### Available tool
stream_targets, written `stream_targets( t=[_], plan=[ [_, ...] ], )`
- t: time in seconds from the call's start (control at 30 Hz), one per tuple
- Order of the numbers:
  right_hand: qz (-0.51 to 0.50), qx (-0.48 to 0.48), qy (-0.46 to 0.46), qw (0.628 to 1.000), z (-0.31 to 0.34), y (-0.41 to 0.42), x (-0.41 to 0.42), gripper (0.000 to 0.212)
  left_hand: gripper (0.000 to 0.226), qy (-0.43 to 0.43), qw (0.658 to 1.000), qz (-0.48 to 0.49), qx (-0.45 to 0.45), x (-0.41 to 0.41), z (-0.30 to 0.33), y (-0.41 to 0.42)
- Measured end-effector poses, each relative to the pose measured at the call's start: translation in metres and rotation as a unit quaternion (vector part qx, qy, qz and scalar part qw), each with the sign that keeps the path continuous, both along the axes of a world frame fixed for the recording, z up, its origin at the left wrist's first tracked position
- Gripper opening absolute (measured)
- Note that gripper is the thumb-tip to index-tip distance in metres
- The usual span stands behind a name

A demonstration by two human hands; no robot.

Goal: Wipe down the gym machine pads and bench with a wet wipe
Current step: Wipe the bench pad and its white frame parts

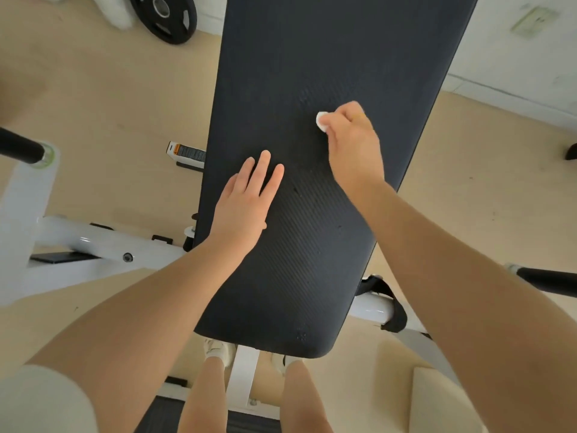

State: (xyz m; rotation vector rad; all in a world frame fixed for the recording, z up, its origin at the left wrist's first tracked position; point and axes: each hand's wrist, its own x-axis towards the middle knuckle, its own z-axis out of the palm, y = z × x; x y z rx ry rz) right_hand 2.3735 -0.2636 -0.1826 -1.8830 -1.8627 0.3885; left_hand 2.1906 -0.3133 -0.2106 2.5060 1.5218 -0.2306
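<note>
A long black ribbed bench pad (312,73) runs from the bottom centre up to the top of the head view. My right hand (352,142) grips a small wadded white wet wipe (321,120) and holds it against the pad right of the middle. Only the wipe's left end shows past my fingers. My left hand (246,195) rests flat on the pad nearer its left edge, fingers straight and slightly spread.
The white steel frame (103,242) of the bench extends left, with black bar grips at left (18,146) and right (546,279). A black weight plate (164,17) leans against the far wall. A small box (185,153) lies on the beige floor. My feet (218,351) stand under the pad's near end.
</note>
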Motion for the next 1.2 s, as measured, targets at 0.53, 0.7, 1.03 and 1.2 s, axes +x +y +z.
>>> stream_targets(
  t=[0.53,0.7,1.03,1.2],
  plan=[
    [0.011,-0.053,0.005,0.999,-0.007,-0.034,-0.048,0.016,0.112,0.008,1.000,-0.002,-0.014,-0.073,-0.005,0.004],
    [-0.083,0.016,0.019,0.996,0.000,0.018,-0.050,0.012,0.110,-0.001,0.999,0.008,-0.035,-0.074,-0.014,0.007],
    [0.110,-0.232,-0.020,0.966,-0.045,-0.105,-0.091,0.022,0.094,-0.034,0.999,-0.009,-0.040,-0.083,-0.003,0.013],
    [-0.006,-0.022,-0.001,1.000,0.001,-0.015,-0.082,0.017,0.081,-0.051,0.998,-0.034,-0.026,-0.096,-0.003,0.021]
  ],
)
